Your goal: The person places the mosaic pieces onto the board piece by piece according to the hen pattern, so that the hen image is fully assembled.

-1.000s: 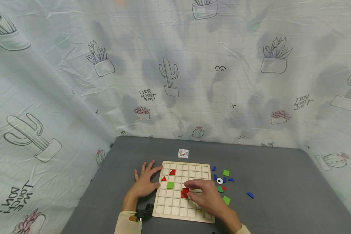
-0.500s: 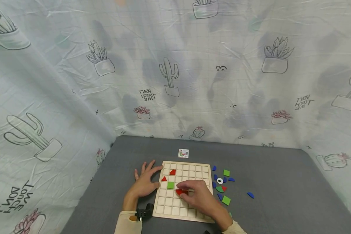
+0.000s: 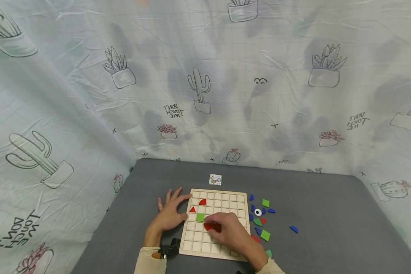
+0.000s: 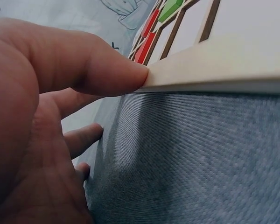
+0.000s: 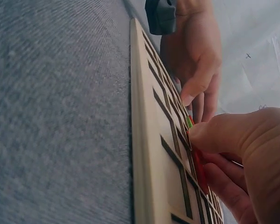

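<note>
My left hand (image 3: 170,213) lies with fingers spread beside the wooden grid board (image 3: 188,243). In the left wrist view its thumb (image 4: 114,70) presses against the board's edge. My right hand (image 3: 227,230) is over the middle of the board and pinches a red tile with a curved edge (image 3: 207,226) between thumb and fingers, just below and right of a green square tile (image 3: 200,217). More red shows in shadow under the palm. Seen from the right wrist, red (image 5: 200,168) lies low along the grid beside the right fingers. A red quarter-circle tile (image 3: 203,202) and a red triangle (image 3: 192,209) occupy upper-left cells.
Right of the board lie loose pieces: blue half-circles (image 3: 293,229), green squares (image 3: 265,236), a green curved tile (image 3: 257,222) and a white disc with a dark centre (image 3: 258,212). A small printed pattern card (image 3: 215,179) lies behind the board on the grey table (image 3: 325,213).
My right hand has moved left across the board with the red tile, toward the green square. Loose pieces near its wrist have come into view. My left hand has stayed in place.
</note>
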Motion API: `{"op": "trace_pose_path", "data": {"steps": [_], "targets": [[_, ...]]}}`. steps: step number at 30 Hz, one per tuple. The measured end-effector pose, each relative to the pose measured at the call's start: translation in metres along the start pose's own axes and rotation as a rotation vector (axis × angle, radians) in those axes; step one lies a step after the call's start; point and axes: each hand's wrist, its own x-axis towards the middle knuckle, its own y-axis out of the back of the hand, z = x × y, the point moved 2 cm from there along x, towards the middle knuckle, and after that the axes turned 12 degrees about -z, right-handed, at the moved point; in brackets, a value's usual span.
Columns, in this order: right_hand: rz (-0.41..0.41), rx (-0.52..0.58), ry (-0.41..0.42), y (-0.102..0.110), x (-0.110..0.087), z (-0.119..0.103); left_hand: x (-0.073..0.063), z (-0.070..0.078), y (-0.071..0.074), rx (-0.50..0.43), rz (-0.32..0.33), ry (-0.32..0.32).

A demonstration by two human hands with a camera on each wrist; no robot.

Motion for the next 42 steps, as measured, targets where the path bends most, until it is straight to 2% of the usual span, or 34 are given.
{"op": "trace_pose_path", "data": {"steps": [7,20,42], "targets": [[-0.002,-0.032,-0.021,-0.0003,0.0014,0.0011,0.0005,-0.0004,-0.0027,-0.001,-0.002,0.01],[0.046,-0.088,-0.002,-0.0044,0.0033,0.0029,-0.0009,-0.0024,-0.0019,-0.019,-0.011,-0.009],[0.07,-0.075,-0.019,-0.0062,-0.0012,0.0049,0.0007,-0.0037,-0.002,-0.018,-0.01,-0.007]]}}
